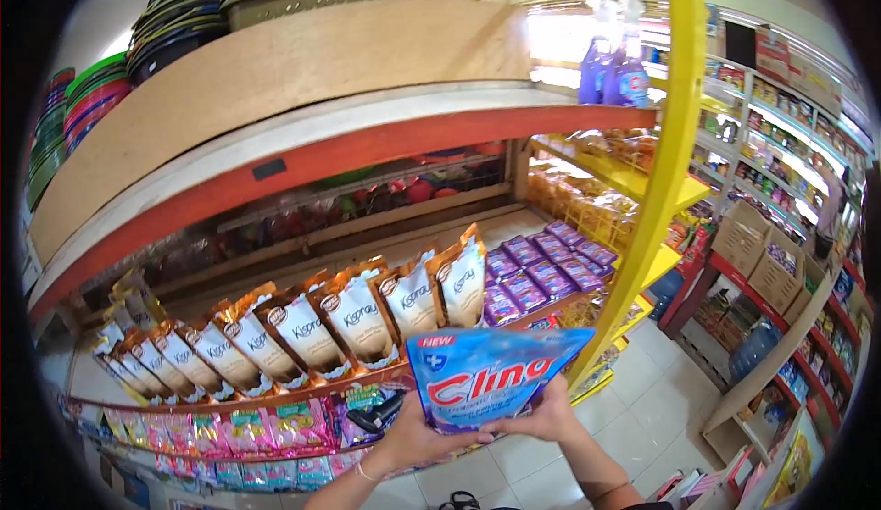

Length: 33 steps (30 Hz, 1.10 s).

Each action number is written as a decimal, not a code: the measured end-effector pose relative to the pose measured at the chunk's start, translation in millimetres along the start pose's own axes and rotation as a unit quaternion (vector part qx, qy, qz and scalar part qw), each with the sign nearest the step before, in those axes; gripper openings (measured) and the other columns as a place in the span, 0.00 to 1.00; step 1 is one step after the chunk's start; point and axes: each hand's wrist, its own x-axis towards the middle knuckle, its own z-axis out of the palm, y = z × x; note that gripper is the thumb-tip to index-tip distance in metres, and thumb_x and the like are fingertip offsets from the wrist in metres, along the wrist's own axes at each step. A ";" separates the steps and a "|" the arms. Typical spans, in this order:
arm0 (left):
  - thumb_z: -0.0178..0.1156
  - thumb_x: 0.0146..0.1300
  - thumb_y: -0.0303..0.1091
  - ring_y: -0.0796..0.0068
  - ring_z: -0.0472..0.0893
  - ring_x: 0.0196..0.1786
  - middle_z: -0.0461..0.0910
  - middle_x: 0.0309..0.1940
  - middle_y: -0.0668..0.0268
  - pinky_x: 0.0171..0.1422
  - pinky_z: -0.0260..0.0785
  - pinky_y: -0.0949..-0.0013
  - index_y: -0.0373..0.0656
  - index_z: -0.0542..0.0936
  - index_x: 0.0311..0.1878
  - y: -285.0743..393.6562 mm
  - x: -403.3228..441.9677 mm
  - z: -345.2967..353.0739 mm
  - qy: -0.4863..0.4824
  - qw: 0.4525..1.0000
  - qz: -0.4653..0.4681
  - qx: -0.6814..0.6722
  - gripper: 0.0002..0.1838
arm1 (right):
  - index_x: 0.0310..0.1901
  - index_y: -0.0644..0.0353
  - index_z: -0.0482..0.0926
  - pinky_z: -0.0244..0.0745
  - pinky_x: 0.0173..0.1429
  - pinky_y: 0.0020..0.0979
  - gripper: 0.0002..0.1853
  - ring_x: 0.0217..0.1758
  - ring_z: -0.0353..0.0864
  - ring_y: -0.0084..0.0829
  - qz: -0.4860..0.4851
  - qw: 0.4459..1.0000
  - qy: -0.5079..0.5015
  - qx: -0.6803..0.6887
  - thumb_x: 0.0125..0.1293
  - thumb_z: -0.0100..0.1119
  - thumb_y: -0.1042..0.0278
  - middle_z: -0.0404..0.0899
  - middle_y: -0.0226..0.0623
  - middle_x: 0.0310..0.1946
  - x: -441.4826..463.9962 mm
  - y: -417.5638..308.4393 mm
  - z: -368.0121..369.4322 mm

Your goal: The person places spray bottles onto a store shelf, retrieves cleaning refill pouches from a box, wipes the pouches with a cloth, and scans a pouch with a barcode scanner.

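Observation:
A blue refill pouch (491,372) marked "Cling" is upright in front of me, its printed face toward the camera. Holding its lower left side is my left hand (418,438), with the thumb across the bottom front. My right hand (551,415) grips the lower right side, its thumb near the other one. The fingers behind the pouch are hidden. Just beyond, a row of white and brown Kispray pouches (353,327) stands on the shelf. To their right lie small purple packets (551,279) in rows.
A yellow post (674,143) rises at the shelf's right end. Purple spray bottles (631,74) stand on the upper shelf (385,157). Pink packets (248,427) hang below. Cardboard boxes (741,235) and stocked shelves are across the tiled aisle (633,400). A person (829,203) is at far right.

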 end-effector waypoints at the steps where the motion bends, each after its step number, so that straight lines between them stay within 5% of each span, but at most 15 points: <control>1: 0.77 0.46 0.37 0.77 0.80 0.46 0.82 0.45 0.62 0.54 0.73 0.69 0.37 0.75 0.53 15.4 12.4 -1.6 -0.013 0.998 0.036 0.043 0.31 | 0.57 0.64 0.68 0.69 0.60 0.33 0.43 0.54 0.75 0.31 -0.006 1.000 0.018 -0.005 0.37 0.82 0.67 0.75 0.39 0.50 10.1 -18.0 -5.1; 2: 0.76 0.47 0.38 0.77 0.80 0.46 0.82 0.45 0.61 0.55 0.73 0.68 0.38 0.75 0.54 31.4 24.6 -1.9 -0.024 0.994 0.069 0.084 0.32 | 0.57 0.64 0.68 0.70 0.60 0.33 0.43 0.53 0.76 0.31 -0.009 0.999 0.035 -0.010 0.37 0.82 0.67 0.76 0.38 0.49 18.9 -36.7 -10.5; 4: 0.74 0.49 0.40 0.71 0.79 0.49 0.80 0.48 0.59 0.56 0.70 0.64 0.41 0.71 0.60 61.9 49.9 -6.7 -0.097 0.985 -0.020 0.139 0.36 | 0.58 0.63 0.67 0.70 0.60 0.34 0.44 0.53 0.76 0.30 -0.072 0.989 0.070 -0.109 0.37 0.81 0.69 0.76 0.37 0.49 40.4 -79.2 -21.7; 6: 0.73 0.49 0.39 0.62 0.76 0.51 0.76 0.51 0.58 0.56 0.67 0.61 0.47 0.67 0.65 85.7 80.3 -5.1 -0.069 0.909 0.258 0.319 0.39 | 0.60 0.62 0.66 0.72 0.58 0.31 0.44 0.52 0.77 0.28 -0.141 0.986 0.051 -0.076 0.38 0.79 0.72 0.77 0.37 0.47 75.4 -91.7 -41.8; 8: 0.72 0.47 0.38 0.56 0.73 0.51 0.74 0.51 0.57 0.56 0.64 0.59 0.52 0.65 0.66 120.4 109.4 2.6 -0.052 0.823 0.376 0.423 0.41 | 0.58 0.62 0.68 0.74 0.54 0.28 0.38 0.49 0.78 0.25 -0.151 0.987 0.029 0.044 0.42 0.75 0.77 0.78 0.36 0.45 108.9 -119.6 -57.2; 10: 0.72 0.46 0.38 0.57 0.73 0.52 0.73 0.51 0.57 0.55 0.66 0.58 0.53 0.68 0.64 148.5 141.7 4.5 -0.015 0.769 0.387 0.508 0.39 | 0.51 0.62 0.74 0.75 0.50 0.26 0.28 0.46 0.78 0.24 -0.209 0.976 0.049 0.029 0.45 0.71 0.80 0.80 0.35 0.42 148.9 -137.2 -75.8; 14: 0.73 0.48 0.39 0.56 0.80 0.40 0.80 0.38 0.55 0.44 0.72 0.60 0.47 0.78 0.53 198.2 220.5 4.5 0.082 0.759 0.456 0.457 0.27 | 0.37 0.64 0.81 0.76 0.46 0.27 0.14 0.39 0.80 0.23 -0.312 0.937 0.131 -0.087 0.46 0.71 0.80 0.83 0.33 0.33 213.7 -180.8 -116.1; 17: 0.72 0.50 0.42 0.56 0.82 0.35 0.82 0.32 0.54 0.41 0.73 0.61 0.43 0.80 0.48 211.3 270.5 9.0 0.089 0.737 0.496 0.449 0.23 | 0.38 0.63 0.81 0.76 0.46 0.29 0.17 0.38 0.81 0.25 -0.379 0.910 0.142 -0.088 0.44 0.74 0.77 0.84 0.32 0.35 257.3 -199.8 -143.4; 20: 0.71 0.53 0.38 0.67 0.82 0.30 0.83 0.29 0.59 0.41 0.74 0.65 0.36 0.82 0.43 208.3 305.6 15.6 0.121 0.710 0.465 0.515 0.18 | 0.41 0.62 0.81 0.76 0.47 0.30 0.20 0.39 0.81 0.25 -0.359 0.914 0.118 -0.146 0.42 0.75 0.77 0.84 0.33 0.37 289.1 -194.5 -173.0; 23: 0.71 0.52 0.37 0.72 0.83 0.29 0.84 0.31 0.59 0.35 0.75 0.68 0.36 0.81 0.45 207.1 337.2 19.1 0.110 0.769 0.347 0.525 0.20 | 0.42 0.62 0.82 0.76 0.48 0.30 0.22 0.41 0.82 0.27 -0.266 0.950 0.105 -0.121 0.41 0.76 0.76 0.85 0.35 0.38 304.8 -190.1 -191.9; 26: 0.74 0.46 0.45 0.64 0.84 0.33 0.84 0.34 0.57 0.39 0.75 0.64 0.42 0.82 0.47 190.2 369.7 14.8 0.096 0.837 0.288 0.455 0.26 | 0.43 0.64 0.81 0.76 0.45 0.29 0.20 0.40 0.81 0.24 -0.227 0.949 0.071 -0.208 0.45 0.75 0.75 0.84 0.36 0.39 316.8 -181.3 -212.4; 27: 0.74 0.47 0.42 0.69 0.84 0.35 0.84 0.36 0.59 0.34 0.78 0.67 0.39 0.81 0.48 192.1 365.1 23.1 0.093 0.868 0.211 0.440 0.26 | 0.45 0.66 0.79 0.76 0.46 0.29 0.23 0.41 0.81 0.25 -0.206 0.947 0.068 -0.238 0.45 0.75 0.75 0.83 0.37 0.40 319.8 -177.4 -217.4; 33: 0.73 0.49 0.39 0.66 0.84 0.40 0.83 0.41 0.56 0.32 0.82 0.65 0.36 0.76 0.54 181.4 372.5 29.4 0.070 0.905 0.156 0.390 0.30 | 0.54 0.66 0.69 0.73 0.56 0.36 0.37 0.50 0.80 0.35 -0.268 0.913 0.069 -0.299 0.41 0.78 0.71 0.80 0.44 0.46 319.1 -169.1 -228.3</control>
